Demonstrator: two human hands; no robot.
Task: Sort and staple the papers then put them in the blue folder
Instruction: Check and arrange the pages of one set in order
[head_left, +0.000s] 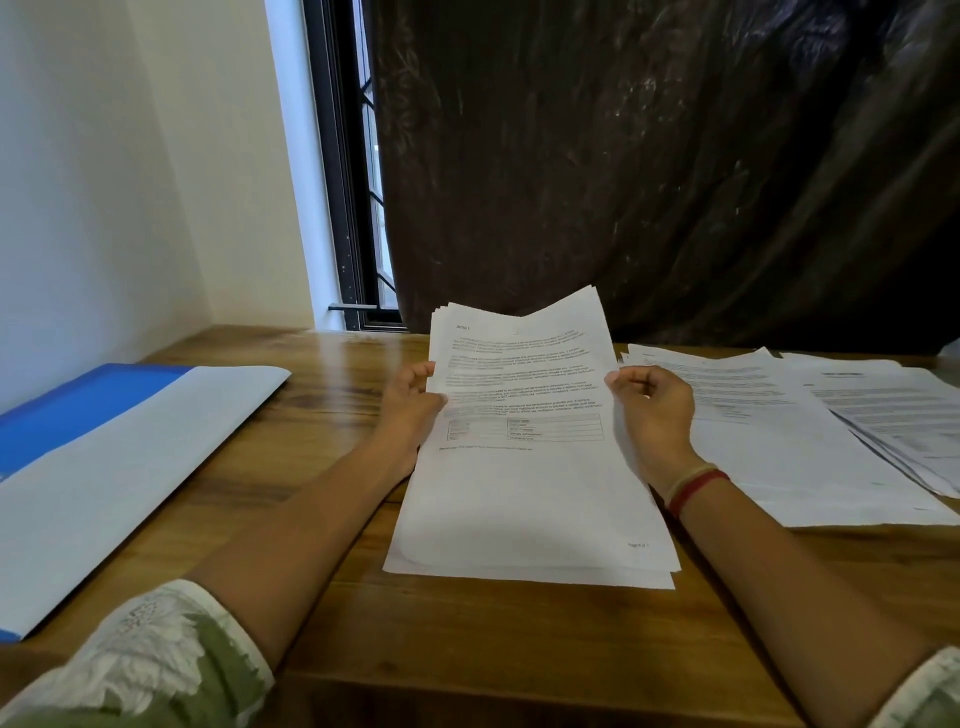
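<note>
A stack of printed white papers (530, 467) stands tilted in the middle of the wooden table, its bottom edge resting on the wood. My left hand (410, 405) grips the stack's left edge and my right hand (654, 410) grips its right edge, both about halfway up. The top sheet shows text paragraphs and a small table. The blue folder (83, 410) lies open at the far left, with a large white sheet (119, 467) covering most of it. No stapler is in view.
Two more piles of printed sheets (779, 431) lie fanned on the table (467, 649) at the right, reaching the frame edge. A dark curtain (675, 156) hangs behind the table, with a window (358, 208) and white wall to the left.
</note>
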